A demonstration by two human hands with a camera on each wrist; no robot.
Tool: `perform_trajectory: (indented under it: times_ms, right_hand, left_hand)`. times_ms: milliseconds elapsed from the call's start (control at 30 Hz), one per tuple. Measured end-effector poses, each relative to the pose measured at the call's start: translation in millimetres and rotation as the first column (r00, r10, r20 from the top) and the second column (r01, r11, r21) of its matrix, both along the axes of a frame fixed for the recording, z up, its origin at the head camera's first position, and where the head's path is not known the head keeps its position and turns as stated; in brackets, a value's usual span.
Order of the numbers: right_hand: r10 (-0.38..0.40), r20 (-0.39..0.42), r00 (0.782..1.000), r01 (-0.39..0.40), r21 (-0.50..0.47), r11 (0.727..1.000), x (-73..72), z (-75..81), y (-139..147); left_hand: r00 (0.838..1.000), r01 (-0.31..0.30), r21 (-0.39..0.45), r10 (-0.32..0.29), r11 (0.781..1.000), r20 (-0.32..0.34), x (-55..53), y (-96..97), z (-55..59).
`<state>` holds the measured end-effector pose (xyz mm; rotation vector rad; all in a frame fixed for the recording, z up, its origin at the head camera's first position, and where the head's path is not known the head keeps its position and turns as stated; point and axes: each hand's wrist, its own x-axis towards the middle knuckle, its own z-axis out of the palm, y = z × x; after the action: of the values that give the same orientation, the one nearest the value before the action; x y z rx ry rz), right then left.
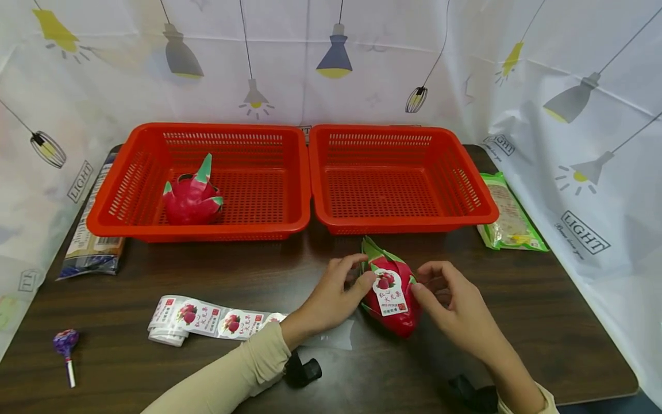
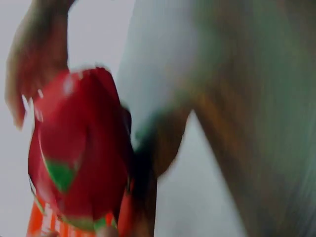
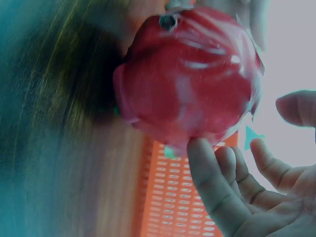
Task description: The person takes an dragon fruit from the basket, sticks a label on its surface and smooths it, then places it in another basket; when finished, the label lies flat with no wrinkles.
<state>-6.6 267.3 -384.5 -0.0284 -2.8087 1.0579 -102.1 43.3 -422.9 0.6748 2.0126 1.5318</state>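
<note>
A red dragon fruit with green leaf tips (image 1: pixel 405 270) is between my hands in front of the right basket. On its upper side sits a white printed sticker (image 1: pixel 390 293). My left hand (image 1: pixel 333 296) grips the fruit's left side, forefinger by the green leaves and thumb at the sticker's edge. At the other side, my right hand (image 1: pixel 455 305) has its fingers loosely bent and spread. In the right wrist view, one fingertip (image 3: pixel 199 148) meets the fruit's red skin (image 3: pixel 192 89), while the thumb stands apart. The left wrist view is blurred.
Behind are two red baskets, the left one (image 1: pixel 201 231) holding another dragon fruit (image 1: pixel 191 201), the right one (image 1: pixel 403 221) beside it. A strip of stickers (image 1: pixel 207 318) lies left of my left forearm. A lollipop (image 1: pixel 66 345) and packets (image 1: pixel 95 241) (image 1: pixel 509 215) lie toward the sides.
</note>
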Motion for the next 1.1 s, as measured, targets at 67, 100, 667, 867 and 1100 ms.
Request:
perform_trajectory:
  times_ms: [67,100,667,867,1100]
  right_hand:
    - [-0.004,0.026,1.000,0.006,-0.055,0.998,-1.4,-0.7,5.2]
    - [-0.009,0.042,0.999,0.012,-0.075,0.997,-2.0,-0.8,7.7]
    - [-0.008,0.095,0.995,0.030,-0.230,0.973,-24.0,19.8,62.9]
    - [-0.288,0.059,0.956,0.279,0.122,0.952,-59.8,56.9,131.8]
    - [-0.253,0.217,0.943,0.172,0.336,0.926,-93.8,58.3,170.7]
  left_hand:
    - [0.998,-0.024,-0.002,0.024,1.000,0.060,7.5,1.5,0.3]
    - [0.995,-0.035,-0.012,0.036,0.999,0.089,11.3,3.3,0.9]
    - [0.988,-0.148,-0.151,0.141,0.977,-0.055,30.4,46.7,-0.1]
    - [0.990,-0.137,-0.163,0.130,0.977,-0.054,31.6,46.3,-1.3]
    - [0.992,-0.126,-0.182,0.121,0.975,-0.041,34.0,44.8,-0.2]
